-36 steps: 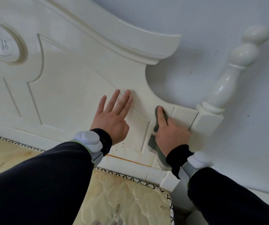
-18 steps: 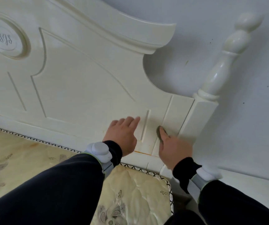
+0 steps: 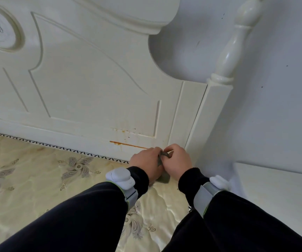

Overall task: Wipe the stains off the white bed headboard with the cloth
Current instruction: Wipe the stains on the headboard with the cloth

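Grey cloth (image 3: 164, 177) is pinched between the curled left hand (image 3: 146, 161) and right hand (image 3: 179, 160).

Mattress (image 3: 37, 179) btm left: cream quilted cover, grey floral motifs, blk/wht zigzag trim (image 3: 37, 143) along far edge. Wall (image 3: 274, 88) right & behind: pale grey, few dark specks, one short dark scuff (image 3: 198, 43). White flat top (image 3: 283, 197) low right, against wall; which furniture, can't tell.

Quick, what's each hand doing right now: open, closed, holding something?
Left hand: closed, gripping the grey cloth.
Right hand: closed, gripping the same grey cloth.
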A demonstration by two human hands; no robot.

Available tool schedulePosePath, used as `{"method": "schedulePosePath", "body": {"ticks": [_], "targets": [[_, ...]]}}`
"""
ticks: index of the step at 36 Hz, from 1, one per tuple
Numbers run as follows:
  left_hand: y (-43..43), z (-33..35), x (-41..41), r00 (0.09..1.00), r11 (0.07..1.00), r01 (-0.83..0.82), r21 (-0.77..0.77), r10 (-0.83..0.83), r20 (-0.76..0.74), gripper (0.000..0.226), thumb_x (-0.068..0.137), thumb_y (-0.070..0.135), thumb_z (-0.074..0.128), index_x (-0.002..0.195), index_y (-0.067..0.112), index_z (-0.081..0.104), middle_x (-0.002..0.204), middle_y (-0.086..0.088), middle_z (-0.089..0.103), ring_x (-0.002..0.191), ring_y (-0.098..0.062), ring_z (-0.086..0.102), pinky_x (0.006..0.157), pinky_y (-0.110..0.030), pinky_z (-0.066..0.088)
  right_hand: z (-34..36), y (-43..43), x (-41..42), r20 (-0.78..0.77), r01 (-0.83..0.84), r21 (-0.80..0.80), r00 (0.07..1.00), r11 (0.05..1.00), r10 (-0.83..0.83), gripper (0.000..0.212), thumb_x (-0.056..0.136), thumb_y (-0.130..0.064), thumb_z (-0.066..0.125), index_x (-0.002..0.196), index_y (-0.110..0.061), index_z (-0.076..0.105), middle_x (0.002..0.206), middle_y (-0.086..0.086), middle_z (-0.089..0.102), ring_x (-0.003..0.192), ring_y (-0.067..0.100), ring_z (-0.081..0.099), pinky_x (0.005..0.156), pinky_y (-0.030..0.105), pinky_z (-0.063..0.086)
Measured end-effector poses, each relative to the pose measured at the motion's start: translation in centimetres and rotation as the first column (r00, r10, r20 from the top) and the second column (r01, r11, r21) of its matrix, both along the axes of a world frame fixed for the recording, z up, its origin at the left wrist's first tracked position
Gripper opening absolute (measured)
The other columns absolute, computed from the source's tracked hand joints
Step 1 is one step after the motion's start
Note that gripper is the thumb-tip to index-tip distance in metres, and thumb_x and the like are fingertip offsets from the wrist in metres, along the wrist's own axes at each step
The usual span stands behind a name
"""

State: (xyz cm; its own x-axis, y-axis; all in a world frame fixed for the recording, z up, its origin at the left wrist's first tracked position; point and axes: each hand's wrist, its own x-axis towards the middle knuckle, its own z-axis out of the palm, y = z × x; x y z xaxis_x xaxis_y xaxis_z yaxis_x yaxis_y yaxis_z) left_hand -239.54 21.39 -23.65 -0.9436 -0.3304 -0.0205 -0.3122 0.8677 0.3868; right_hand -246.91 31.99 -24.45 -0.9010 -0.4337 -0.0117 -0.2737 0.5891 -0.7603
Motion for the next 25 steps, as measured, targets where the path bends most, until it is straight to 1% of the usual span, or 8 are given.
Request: {"method": "schedulePosePath", "body": {"ticks": [4,8,10,12,15,17,22,25], "targets": [[0.2,-0.1,-0.5,0.999,0.99,0.015,0.137,-0.008,-0.047,0.035,0.089,0.04,0.054,0.123,0.032,0.061,0.111,0.008,0.069,0.103,-0.017,0.065,0.089,-0.039,0.056,0.4,1.3,-0.6,0.028,0.022,-0.082,0.999,0.996,-0.02,0.009,0.086,-0.029,0.071,0.092,-0.028,0.065,0.084,-0.009,0.066,0.079,0.01,0.063,0.064,0.019,0.047],[0.5,0.0,-1.5,0.995,0.977,-0.033,0.21,0.051,-0.084,0.019,0.091,0.036,0.056,0.104,0.032,0.069,0.095,0.008,0.072,0.092,-0.017,0.066,0.083,-0.032,0.056,-0.3,2.4,-0.5,0.088,0.043,-0.21,0.996,0.977,-0.025,0.003,0.087,-0.03,0.071,0.088,-0.028,0.071,0.082,-0.01,0.071,0.081,0.006,0.067,0.074,0.024,0.055],[0.9,0.0,-2.2,0.996,0.977,-0.032,0.213,0.049,-0.078,0.016,0.091,0.036,0.056,0.099,0.031,0.069,0.093,0.007,0.072,0.089,-0.017,0.066,0.082,-0.031,0.056,-1.0,2.9,-0.1,0.13,0.074,-0.281,0.991,0.957,-0.039,0.007,0.091,-0.025,0.067,0.088,-0.026,0.074,0.081,-0.011,0.074,0.079,0.004,0.068,0.078,0.026,0.057],[1.4,-0.3,-2.5,0.997,0.973,0.014,0.231,0.004,-0.075,0.014,0.09,0.035,0.06,0.101,0.029,0.067,0.099,0.008,0.069,0.092,-0.014,0.064,0.084,-0.03,0.054,-1.6,3.3,-0.1,0.165,0.135,-0.319,0.983,0.938,-0.085,0.012,0.092,-0.018,0.066,0.089,-0.024,0.075,0.081,-0.011,0.074,0.079,0.003,0.069,0.08,0.026,0.057],[1.8,-0.5,-2.7,0.996,0.976,0.068,0.206,-0.054,-0.074,0.033,0.087,0.036,0.064,0.119,0.028,0.059,0.115,0.01,0.06,0.102,-0.011,0.061,0.086,-0.024,0.049,-2.0,3.6,-0.6,0.207,0.183,-0.336,0.971,0.924,-0.117,0.007,0.089,-0.019,0.069,0.092,-0.025,0.071,0.081,-0.008,0.074,0.08,0.008,0.07,0.079,0.029,0.059],[2.0,0.0,-3.1,0.995,0.982,0.082,0.168,-0.072,-0.066,0.035,0.088,0.031,0.061,0.123,0.026,0.059,0.118,0.008,0.063,0.105,-0.014,0.062,0.088,-0.027,0.051,-1.9,3.4,-1.0,0.181,0.187,-0.333,0.975,0.924,-0.132,0.01,0.083,-0.025,0.074,0.089,-0.026,0.066,0.078,-0.007,0.073,0.076,0.009,0.07,0.077,0.033,0.059],[1.8,1.8,-4.0,0.996,0.986,0.09,0.141,-0.089,-0.018,0.028,0.086,0.023,0.057,0.111,0.028,0.069,0.101,0.002,0.072,0.092,-0.019,0.067,0.085,-0.034,0.057,-0.9,3.2,-1.2,0.036,0.133,-0.325,0.991,0.936,-0.129,0.012,0.084,-0.031,0.073,0.074,-0.025,0.071,0.069,-0.009,0.071,0.068,0.008,0.067,0.072,0.037,0.058],[1.1,2.6,-4.7,0.995,0.987,0.098,0.13,-0.099,0.001,0.024,0.087,0.025,0.058,0.107,0.028,0.071,0.097,0.003,0.073,0.091,-0.018,0.067,0.084,-0.033,0.058,-1.0,3.2,-1.0,-0.069,0.107,-0.323,0.988,0.94,-0.137,0.014,0.088,-0.035,0.069,0.075,-0.033,0.075,0.088,-0.011,0.063,0.081,0.006,0.064,0.08,0.033,0.055]]}}
